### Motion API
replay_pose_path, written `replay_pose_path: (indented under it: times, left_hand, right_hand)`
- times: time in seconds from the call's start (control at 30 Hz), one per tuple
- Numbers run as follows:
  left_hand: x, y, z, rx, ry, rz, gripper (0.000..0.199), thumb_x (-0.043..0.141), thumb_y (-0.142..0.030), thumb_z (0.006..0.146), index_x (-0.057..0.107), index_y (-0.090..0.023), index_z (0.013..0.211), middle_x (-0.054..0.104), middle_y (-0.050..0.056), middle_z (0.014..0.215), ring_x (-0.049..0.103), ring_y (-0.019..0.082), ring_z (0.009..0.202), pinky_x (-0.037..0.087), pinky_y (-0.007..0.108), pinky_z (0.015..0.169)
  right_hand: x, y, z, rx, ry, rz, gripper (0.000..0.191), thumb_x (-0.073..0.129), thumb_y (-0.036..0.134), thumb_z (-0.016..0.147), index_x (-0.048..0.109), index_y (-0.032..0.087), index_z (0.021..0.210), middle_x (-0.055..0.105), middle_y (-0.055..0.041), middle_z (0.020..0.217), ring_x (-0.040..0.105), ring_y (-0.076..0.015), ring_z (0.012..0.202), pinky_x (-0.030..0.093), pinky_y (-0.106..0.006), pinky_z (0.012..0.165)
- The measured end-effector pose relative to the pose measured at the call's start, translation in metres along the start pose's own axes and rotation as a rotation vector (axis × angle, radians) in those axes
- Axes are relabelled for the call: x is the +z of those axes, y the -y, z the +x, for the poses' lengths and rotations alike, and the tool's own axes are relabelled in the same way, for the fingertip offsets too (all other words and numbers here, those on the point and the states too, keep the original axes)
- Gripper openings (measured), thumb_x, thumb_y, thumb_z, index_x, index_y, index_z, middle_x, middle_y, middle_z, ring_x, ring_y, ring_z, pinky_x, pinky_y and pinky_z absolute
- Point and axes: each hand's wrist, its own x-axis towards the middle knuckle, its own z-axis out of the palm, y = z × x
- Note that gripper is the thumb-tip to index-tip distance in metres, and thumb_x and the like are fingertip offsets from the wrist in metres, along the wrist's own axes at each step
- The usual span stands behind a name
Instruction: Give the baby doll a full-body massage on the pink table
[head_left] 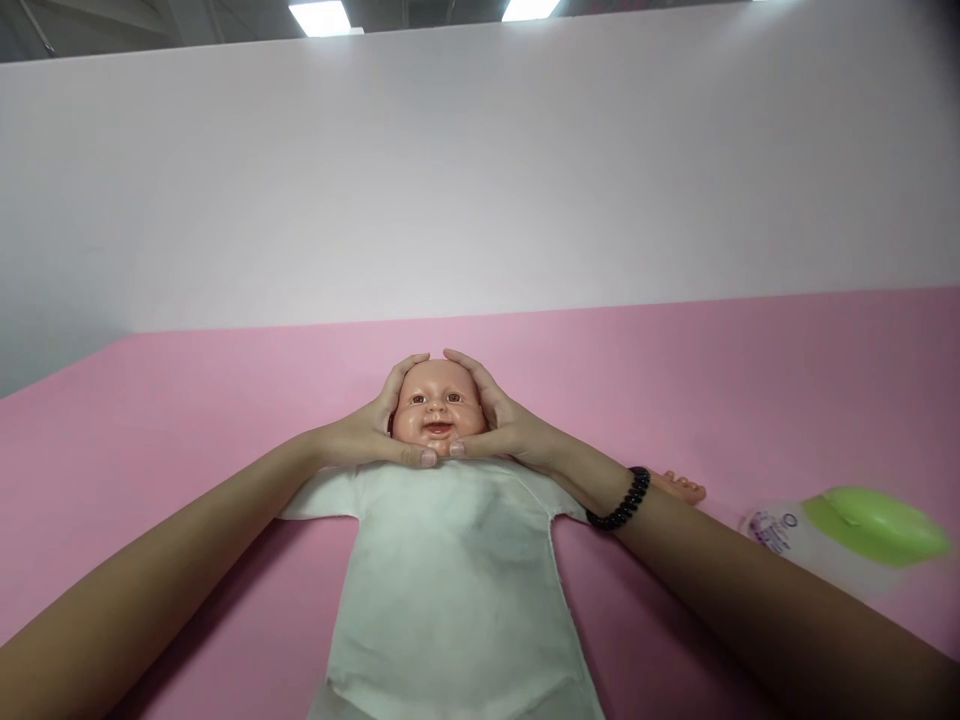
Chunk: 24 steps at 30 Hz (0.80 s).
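Note:
A baby doll (439, 408) lies face up, its cloth body (457, 590) stretching toward me. My left hand (379, 425) cups one side of the doll's head, with the thumb under the chin and the fingers curving up to the crown. On the opposite side, my right hand (502, 420) holds the head the same way, and its thumb nearly meets the left one at the chin. A black coiled band (626, 500) circles my right wrist. The doll's small hand (679, 487) shows beyond my right forearm. Its other hand is hidden behind my left forearm.
A bottle with a green cap (877, 525) lies on the pink surface (720, 390) at the right, partly behind my right forearm. A white wall (480, 180) rises along the far edge. Ceiling lights (321, 18) show above it.

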Motion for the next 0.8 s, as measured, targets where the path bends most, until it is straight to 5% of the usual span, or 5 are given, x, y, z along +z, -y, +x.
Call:
replay_pose_path:
  times: [0.27,0.6,0.8]
  left_hand:
    - [-0.0027,-0.0003,-0.0004,0.032,0.073,-0.037,0.117,0.085,-0.028,0.08,0.005,-0.043,0.164,0.017,0.016,0.172,0.036,0.039,0.154,0.046,0.054,0.117]
    - [0.0053,-0.0024,0.0004,0.028,0.01,-0.05,0.12,0.089,-0.027,0.075,0.008,-0.044,0.162,0.016,0.017,0.172,0.043,0.04,0.149,0.048,0.054,0.115]
    - [0.0029,-0.0023,0.0008,0.049,0.047,-0.055,0.115,0.084,-0.023,0.078,0.008,-0.041,0.162,0.023,0.018,0.169,0.047,0.04,0.147,0.05,0.054,0.113]
  right_hand:
    - [-0.0092,-0.0036,0.0032,-0.016,0.097,0.098,0.106,0.093,0.019,0.065,0.041,0.042,0.154,0.039,-0.0061,0.162,0.055,-0.0313,0.139,0.047,-0.058,0.116]
    - [-0.0049,-0.0065,0.0021,-0.047,0.083,-0.017,0.117,0.095,0.021,0.066,0.027,0.043,0.159,0.036,-0.0066,0.163,0.056,-0.0293,0.138,0.05,-0.054,0.115]
    - [-0.0048,-0.0049,0.0024,-0.056,0.077,0.024,0.111,0.093,0.02,0.065,0.033,0.04,0.157,0.036,-0.0072,0.163,0.056,-0.0312,0.138,0.05,-0.055,0.115]
